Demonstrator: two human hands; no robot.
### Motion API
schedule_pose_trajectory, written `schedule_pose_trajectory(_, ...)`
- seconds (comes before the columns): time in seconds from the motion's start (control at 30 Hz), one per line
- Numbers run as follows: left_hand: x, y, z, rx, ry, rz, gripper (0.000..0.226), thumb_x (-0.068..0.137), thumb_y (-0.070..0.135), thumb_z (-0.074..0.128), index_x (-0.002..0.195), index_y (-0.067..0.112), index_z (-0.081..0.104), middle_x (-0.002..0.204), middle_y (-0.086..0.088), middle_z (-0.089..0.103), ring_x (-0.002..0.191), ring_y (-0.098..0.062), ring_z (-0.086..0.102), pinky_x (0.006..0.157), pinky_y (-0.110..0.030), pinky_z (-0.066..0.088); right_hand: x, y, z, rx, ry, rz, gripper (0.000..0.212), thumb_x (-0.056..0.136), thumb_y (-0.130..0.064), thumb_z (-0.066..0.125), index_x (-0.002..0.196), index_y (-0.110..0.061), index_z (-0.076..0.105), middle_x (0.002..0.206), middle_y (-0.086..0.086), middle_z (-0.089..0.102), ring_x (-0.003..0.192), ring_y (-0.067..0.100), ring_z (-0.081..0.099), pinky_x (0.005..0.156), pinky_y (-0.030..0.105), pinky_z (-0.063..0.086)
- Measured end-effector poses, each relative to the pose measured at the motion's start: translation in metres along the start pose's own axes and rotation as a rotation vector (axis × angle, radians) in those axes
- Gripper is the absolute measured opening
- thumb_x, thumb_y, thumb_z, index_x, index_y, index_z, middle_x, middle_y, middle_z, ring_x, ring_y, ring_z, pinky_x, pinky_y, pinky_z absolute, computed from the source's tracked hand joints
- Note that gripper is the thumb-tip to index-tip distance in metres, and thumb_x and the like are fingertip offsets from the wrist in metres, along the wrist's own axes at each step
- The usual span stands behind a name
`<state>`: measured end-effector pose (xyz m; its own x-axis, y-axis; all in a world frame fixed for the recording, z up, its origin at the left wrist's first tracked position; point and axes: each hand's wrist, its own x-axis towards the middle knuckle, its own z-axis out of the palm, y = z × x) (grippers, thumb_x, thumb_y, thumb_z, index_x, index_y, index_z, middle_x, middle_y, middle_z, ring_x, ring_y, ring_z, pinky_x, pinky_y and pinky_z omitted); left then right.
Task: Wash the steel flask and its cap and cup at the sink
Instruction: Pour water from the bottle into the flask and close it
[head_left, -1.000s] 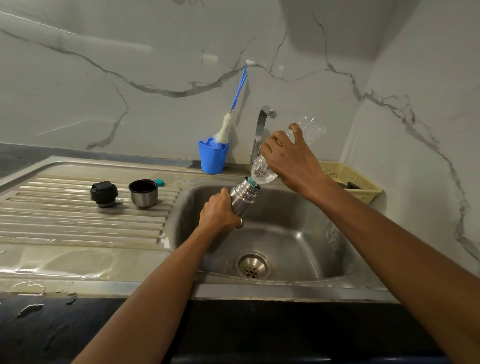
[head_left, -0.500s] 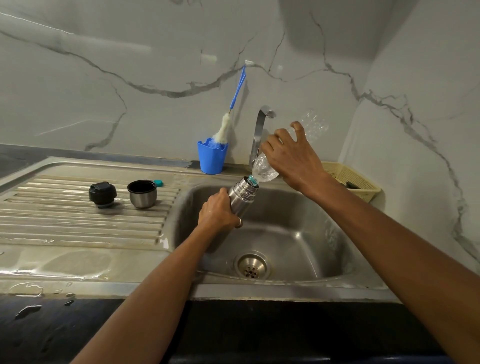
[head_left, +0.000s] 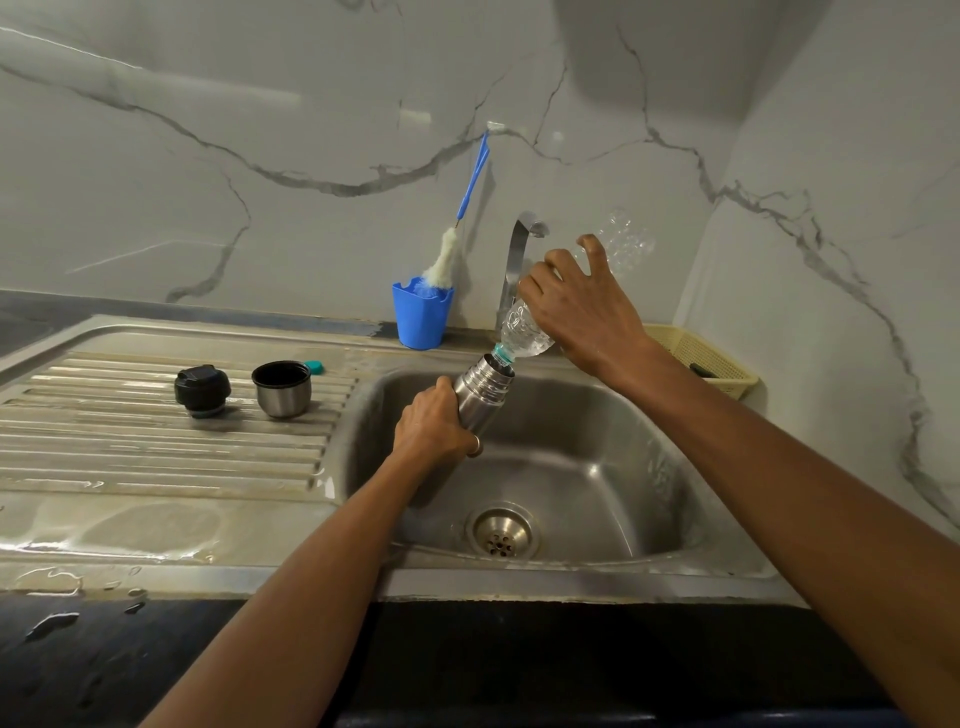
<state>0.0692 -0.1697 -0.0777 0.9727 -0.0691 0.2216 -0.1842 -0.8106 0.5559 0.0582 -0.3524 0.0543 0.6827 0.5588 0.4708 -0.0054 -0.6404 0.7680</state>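
One steel flask was held in the air over the left side of the sink basin, near its back-left corner. Long axis tilted: open mouth pointed up and right toward the tap, base down-left, hidden behind the hand. Left hand gripped the flask body, fingers wrapped round it, ring visible on one finger. Right hand clutched one clear plastic bottle, tipped neck-down, its base up and right. The bottle's teal neck met the flask mouth. Could not tell if water was running out.

One black cap stood on the draining board, mid-board toward the back edge. One steel cup stood just right of it, upright with its mouth up, apart from the cap. One small teal lid lay just behind the cup on the right.

One blue holder sat at the back edge of the sink unit, left of the tap. One bottle brush stood in it, white head down, blue handle leaning up against the wall. One yellow basket sat at the back-right corner, partly hidden behind the right forearm. One drain sat near the basin's front, and the board's front edge was wet.
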Motion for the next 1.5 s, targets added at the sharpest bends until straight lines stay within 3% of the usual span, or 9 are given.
schedule_pose_trajectory(0.27,0.0,0.0,0.0,-0.016,0.007,-0.004,0.069,0.062,0.03,0.092,0.113,0.017,0.047,0.109,-0.004,0.061,0.09,-0.022,0.057,0.075,-0.035,0.049,0.0,0.001,-0.001,0.003,0.026,-0.017,0.049,0.076,-0.003,0.076,0.12,-0.013,0.057,0.117,0.008,0.064,0.118,0.029,0.056,0.108,0.054,0.035)
schedule_pose_trajectory(0.43,-0.002,0.001,-0.001,-0.013,0.017,0.01,0.065,0.064,0.028,0.091,0.105,0.02,0.041,0.101,0.001,0.054,0.087,-0.02,0.053,0.072,-0.035,0.043,0.001,0.001,-0.003,0.027,0.002,0.023,0.053,0.076,-0.005,0.078,0.122,-0.014,0.055,0.121,0.007,0.063,0.119,0.029,0.055,0.11,0.055,0.032)
schedule_pose_trajectory(0.53,-0.002,0.0,-0.002,-0.024,0.03,0.006,0.066,0.065,0.029,0.091,0.111,0.017,0.046,0.103,0.0,0.055,0.088,-0.02,0.053,0.073,-0.034,0.043,-0.002,0.001,-0.006,0.131,-0.116,0.108,0.054,0.079,-0.012,0.076,0.127,-0.013,0.051,0.125,0.007,0.059,0.12,0.03,0.053,0.109,0.057,0.031)
schedule_pose_trajectory(0.7,-0.002,0.001,-0.003,-0.043,0.05,0.008,0.067,0.064,0.028,0.09,0.116,0.015,0.049,0.103,0.0,0.057,0.088,-0.019,0.054,0.074,-0.034,0.045,-0.013,-0.004,-0.003,0.309,-0.305,0.25,0.042,0.079,-0.012,0.068,0.117,-0.014,0.05,0.104,0.003,0.054,0.108,0.028,0.053,0.095,0.052,0.039)
schedule_pose_trajectory(0.87,-0.004,0.0,-0.003,-0.057,0.054,0.002,0.07,0.064,0.028,0.091,0.119,0.015,0.049,0.103,0.001,0.055,0.09,-0.019,0.054,0.082,-0.037,0.051,-0.021,-0.004,-0.002,0.516,-0.464,0.378,0.038,0.08,-0.015,0.066,0.114,-0.011,0.05,0.096,0.002,0.045,0.111,0.032,0.055,0.095,0.051,0.043)
schedule_pose_trajectory(1.0,-0.004,0.001,-0.003,-0.082,0.068,-0.005,0.066,0.066,0.027,0.091,0.115,0.016,0.049,0.1,0.001,0.055,0.089,-0.019,0.055,0.079,-0.035,0.049,-0.025,-0.005,0.001,0.813,-0.577,0.51,0.058,0.071,-0.032,0.087,0.113,-0.012,0.053,0.097,0.005,0.057,0.097,0.03,0.063,0.071,0.034,0.047)
schedule_pose_trajectory(1.13,-0.005,0.004,-0.006,-0.114,0.086,-0.023,0.064,0.068,0.026,0.089,0.116,0.015,0.048,0.101,-0.002,0.057,0.09,-0.02,0.055,0.079,-0.035,0.049,-0.034,-0.014,0.011,1.188,-0.577,0.65,0.044,0.069,-0.031,0.092,0.073,-0.02,0.05,0.07,-0.003,0.054,0.065,0.016,0.055,0.049,0.025,0.034)
schedule_pose_trajectory(1.23,-0.005,0.004,-0.006,-0.138,0.101,-0.034,0.065,0.068,0.027,0.089,0.117,0.014,0.048,0.102,-0.002,0.057,0.09,-0.02,0.055,0.078,-0.034,0.047,-0.041,-0.023,0.012,1.36,-0.544,0.738,0.038,0.073,-0.024,0.089,0.067,-0.022,0.052,0.067,-0.005,0.055,0.061,0.012,0.052,0.052,0.025,0.036)
schedule_pose_trajectory(1.5,-0.003,0.015,-0.012,-0.239,0.132,-0.071,0.063,0.068,0.026,0.089,0.114,0.016,0.047,0.1,-0.003,0.06,0.092,-0.023,0.061,0.076,-0.034,0.048,-0.054,-0.05,0.018,1.574,-0.484,0.883,0.029,0.077,-0.024,0.087,0.096,-0.012,0.069,0.088,0.001,0.073,0.083,0.019,0.071,0.066,0.029,0.052)
